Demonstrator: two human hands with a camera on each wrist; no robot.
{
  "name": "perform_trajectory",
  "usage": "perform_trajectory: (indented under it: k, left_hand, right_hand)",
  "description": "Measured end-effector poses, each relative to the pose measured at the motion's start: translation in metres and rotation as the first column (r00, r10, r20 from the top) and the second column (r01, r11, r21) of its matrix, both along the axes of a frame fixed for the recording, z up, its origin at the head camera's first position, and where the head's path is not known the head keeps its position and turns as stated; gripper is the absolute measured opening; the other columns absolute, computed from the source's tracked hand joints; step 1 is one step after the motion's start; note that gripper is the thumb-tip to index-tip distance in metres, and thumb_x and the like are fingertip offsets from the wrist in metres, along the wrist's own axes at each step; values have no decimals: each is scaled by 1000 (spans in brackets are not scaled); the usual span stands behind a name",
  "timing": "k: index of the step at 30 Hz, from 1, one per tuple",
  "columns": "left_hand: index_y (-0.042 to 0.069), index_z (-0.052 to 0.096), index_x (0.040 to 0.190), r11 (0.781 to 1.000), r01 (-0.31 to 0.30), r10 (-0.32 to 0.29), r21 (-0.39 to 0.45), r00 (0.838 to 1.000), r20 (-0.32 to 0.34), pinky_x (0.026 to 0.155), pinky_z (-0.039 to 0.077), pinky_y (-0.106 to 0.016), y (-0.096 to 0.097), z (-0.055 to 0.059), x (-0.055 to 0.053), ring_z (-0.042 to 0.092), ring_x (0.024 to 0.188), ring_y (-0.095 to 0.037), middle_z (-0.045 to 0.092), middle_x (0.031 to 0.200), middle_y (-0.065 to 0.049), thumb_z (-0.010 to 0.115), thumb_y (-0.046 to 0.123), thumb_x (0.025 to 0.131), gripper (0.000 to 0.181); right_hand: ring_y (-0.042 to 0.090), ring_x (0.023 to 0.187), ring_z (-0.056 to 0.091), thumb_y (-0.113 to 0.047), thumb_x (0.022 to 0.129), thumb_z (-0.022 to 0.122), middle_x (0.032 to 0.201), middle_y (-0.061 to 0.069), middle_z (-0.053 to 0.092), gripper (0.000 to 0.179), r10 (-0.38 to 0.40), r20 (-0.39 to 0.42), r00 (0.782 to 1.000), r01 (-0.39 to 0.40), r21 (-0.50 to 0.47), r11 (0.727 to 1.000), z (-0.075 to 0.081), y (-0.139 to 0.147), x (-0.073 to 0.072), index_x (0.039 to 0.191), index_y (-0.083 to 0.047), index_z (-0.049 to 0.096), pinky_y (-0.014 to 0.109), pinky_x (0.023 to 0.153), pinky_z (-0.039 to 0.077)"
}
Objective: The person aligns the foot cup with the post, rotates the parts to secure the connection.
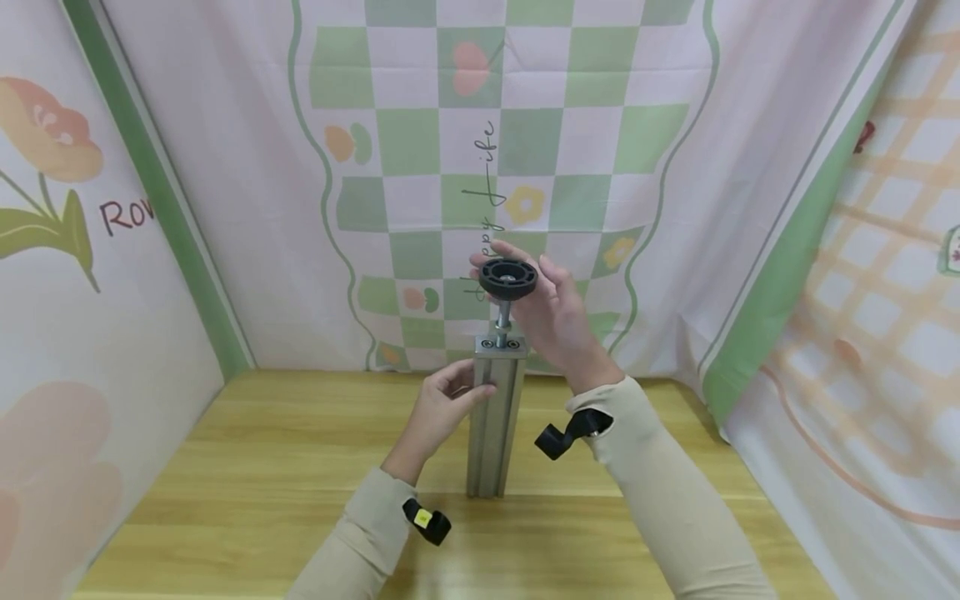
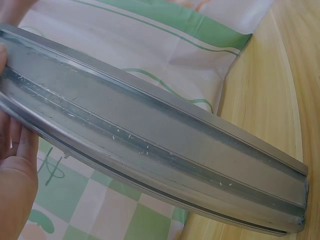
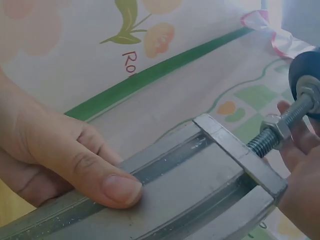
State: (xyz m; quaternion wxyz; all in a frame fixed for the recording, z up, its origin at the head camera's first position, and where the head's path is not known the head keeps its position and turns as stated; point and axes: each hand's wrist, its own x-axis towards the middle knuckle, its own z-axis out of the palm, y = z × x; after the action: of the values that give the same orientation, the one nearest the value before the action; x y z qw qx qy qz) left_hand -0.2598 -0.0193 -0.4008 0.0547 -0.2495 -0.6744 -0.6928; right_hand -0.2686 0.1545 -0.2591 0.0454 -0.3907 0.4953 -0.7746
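Observation:
An aluminium profile (image 1: 497,425) stands upright on the wooden table in the head view. From its top plate rises a threaded bolt (image 3: 272,135) with a nut, topped by a round black levelling foot (image 1: 507,279). My left hand (image 1: 446,404) grips the profile below its top end, thumb on the near face, as the right wrist view also shows. My right hand (image 1: 551,312) is beside and behind the black foot, its fingers extended. Whether those fingers touch the foot is hard to tell. White specks lie in a groove of the profile (image 2: 150,117) in the left wrist view.
The wooden table (image 1: 300,467) spreads around the profile's base. A patterned cloth (image 1: 405,200) hangs behind it, with more printed cloth at both sides. Black camera mounts (image 1: 573,433) sit on both sleeved wrists.

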Motion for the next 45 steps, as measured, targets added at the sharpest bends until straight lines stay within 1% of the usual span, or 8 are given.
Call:
perform_trajectory:
  k: [6, 14, 19, 24, 28, 34, 40, 45]
  left_hand:
    - [10, 66, 129, 1000, 3, -3, 2, 1000, -15, 98, 52, -35, 0, -2, -2, 65, 103, -23, 70, 108, -8, 77, 21, 91, 40]
    - [9, 66, 128, 1000, 1, -1, -8, 1000, -2, 100, 51, -34, 0, -2, -2, 65, 104, -22, 69, 109, -8, 77, 19, 91, 39]
    - [10, 66, 129, 1000, -5, 5, -17, 1000, 18, 99, 51, -33, -1, -2, -1, 65, 105, -21, 69, 110, -7, 76, 18, 92, 40]
    - [9, 64, 131, 1000, -10, 10, -5, 999, 45, 99, 51, -34, 0, 0, 2, 64, 105, -21, 69, 111, -7, 75, 13, 92, 40]
    - [9, 64, 131, 1000, -10, 10, -2, 999, 50, 100, 51, -34, 1, 1, 2, 64, 106, -21, 69, 112, -7, 75, 13, 92, 41]
    - [11, 66, 129, 1000, -2, 2, -12, 1000, 27, 99, 51, -34, 0, 0, 1, 65, 105, -22, 69, 110, -7, 76, 19, 92, 39]
    - [12, 66, 129, 1000, 6, -6, -8, 1000, 7, 98, 52, -34, -1, 0, 0, 65, 104, -23, 69, 110, -7, 76, 21, 92, 39]
    - [11, 67, 128, 1000, -1, 1, -7, 1000, 16, 97, 52, -34, 0, 1, 1, 65, 104, -22, 69, 109, -7, 76, 20, 92, 39]
  right_hand:
    - [30, 132, 42, -31, 98, 49, 137, 15, 55, 52, 134, 33, 990, -132, -58, 990, 0, 5, -6, 142, -4, 50, 38, 107, 36]
    - [31, 132, 43, -29, 96, 57, 138, 18, 53, 55, 170, 31, 985, -167, -86, 982, -3, 8, -8, 142, 0, 47, 38, 107, 37]
    - [27, 127, 49, -28, 96, 59, 137, 17, 54, 61, 95, 0, 996, -94, -76, 993, -5, 7, -6, 145, 3, 41, 34, 107, 38]
    - [25, 124, 52, -29, 95, 59, 134, 14, 54, 68, -111, -49, 993, 109, -44, 993, -8, 2, -1, 147, 8, 35, 33, 112, 33]
    - [25, 121, 52, -27, 93, 54, 130, 15, 54, 63, -311, -112, 944, 313, -1, 950, -12, -2, 5, 146, 4, 38, 33, 111, 34]
    - [27, 114, 56, -27, 93, 64, 126, 12, 56, 56, -533, -171, 829, 543, 15, 840, -15, -10, 12, 138, -3, 44, 32, 98, 48]
    - [24, 112, 51, -40, 88, 76, 123, 8, 52, 67, -659, -271, 702, 687, 12, 726, -13, -15, 15, 131, -1, 44, 40, 102, 40]
    - [24, 128, 44, -45, 95, 58, 143, 13, 42, 69, -585, -266, 766, 610, 16, 792, -8, -14, 14, 144, -2, 34, 45, 111, 32]
